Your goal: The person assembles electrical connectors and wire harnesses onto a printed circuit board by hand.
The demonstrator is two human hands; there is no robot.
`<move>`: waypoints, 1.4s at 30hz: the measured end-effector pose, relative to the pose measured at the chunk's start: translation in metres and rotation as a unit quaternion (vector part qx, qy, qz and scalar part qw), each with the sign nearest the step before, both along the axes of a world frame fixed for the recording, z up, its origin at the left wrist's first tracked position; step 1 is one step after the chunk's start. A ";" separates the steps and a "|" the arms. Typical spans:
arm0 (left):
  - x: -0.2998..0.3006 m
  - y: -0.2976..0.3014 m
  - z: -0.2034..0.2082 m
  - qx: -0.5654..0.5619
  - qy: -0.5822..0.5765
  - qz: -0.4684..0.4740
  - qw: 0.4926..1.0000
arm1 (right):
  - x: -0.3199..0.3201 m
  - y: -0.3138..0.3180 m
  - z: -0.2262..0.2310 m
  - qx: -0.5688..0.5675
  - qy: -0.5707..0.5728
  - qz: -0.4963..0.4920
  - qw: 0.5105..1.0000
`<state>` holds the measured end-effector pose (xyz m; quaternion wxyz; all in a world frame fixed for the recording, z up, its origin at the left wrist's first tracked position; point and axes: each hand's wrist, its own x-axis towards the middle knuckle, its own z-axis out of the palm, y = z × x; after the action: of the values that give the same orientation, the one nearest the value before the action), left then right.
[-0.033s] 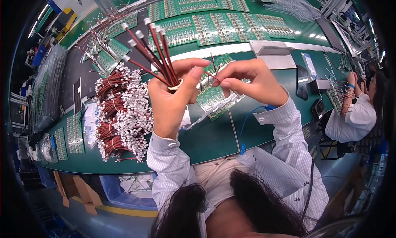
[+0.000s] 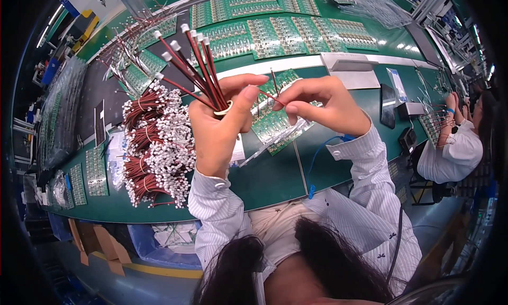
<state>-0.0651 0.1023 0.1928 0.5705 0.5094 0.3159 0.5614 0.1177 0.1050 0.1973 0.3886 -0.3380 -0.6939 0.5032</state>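
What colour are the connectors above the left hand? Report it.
The connectors are white; head view shows it.

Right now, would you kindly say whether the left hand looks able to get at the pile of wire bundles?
Probably yes: the pile of wire bundles lies just left of the left hand, with nothing visible blocking it, though the held wires likely limit its grasp.

Your left forearm (image 2: 216,207) is slanting upward and your right forearm (image 2: 368,165) is leaning inward. Your left hand (image 2: 214,130) is standing nearly upright, fingers curling in a grip, thumb and forefinger pointing toward your right hand (image 2: 329,106), which is pinching just beside it, thumb below forefinger, knuckles arching upward.
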 end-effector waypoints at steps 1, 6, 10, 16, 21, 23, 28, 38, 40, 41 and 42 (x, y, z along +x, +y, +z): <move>-0.002 0.000 0.000 0.006 0.002 0.000 1.000 | 0.002 0.000 -0.002 0.026 0.007 0.006 1.000; -0.002 0.004 0.001 -0.016 -0.021 -0.015 1.000 | 0.003 -0.001 0.001 0.066 -0.040 -0.004 0.997; -0.005 0.005 0.000 -0.011 -0.027 -0.011 1.000 | 0.003 -0.002 0.005 0.039 -0.075 -0.022 0.996; -0.012 0.004 0.003 -0.036 -0.038 0.023 0.998 | 0.019 0.010 -0.007 0.260 -0.181 -0.068 0.946; -0.022 0.008 0.001 -0.028 -0.093 -0.037 0.995 | 0.036 0.009 -0.006 0.175 -0.104 -0.073 0.976; -0.023 0.008 0.002 -0.040 -0.114 -0.058 0.991 | 0.037 0.009 -0.005 0.139 -0.065 -0.079 0.985; -0.019 0.010 0.002 -0.045 -0.095 -0.028 0.994 | 0.042 0.019 -0.015 0.004 0.215 -0.043 0.976; 0.006 0.008 -0.005 -0.003 -0.024 0.103 0.994 | -0.005 0.014 -0.013 0.015 0.291 -0.146 0.945; 0.007 0.007 -0.008 -0.007 -0.033 0.081 0.996 | -0.011 0.011 -0.012 0.015 0.266 -0.148 0.952; 0.007 0.007 -0.010 -0.012 -0.041 0.062 0.997 | -0.016 0.011 -0.013 0.035 0.249 -0.147 0.957; 0.009 0.007 -0.011 -0.011 -0.042 0.058 0.997 | -0.019 0.011 -0.013 0.056 0.231 -0.147 0.960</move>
<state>-0.0561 0.1094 0.1822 0.5553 0.4595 0.3270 0.6112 0.0984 0.1155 0.1841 0.6264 -0.2881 -0.5548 0.4657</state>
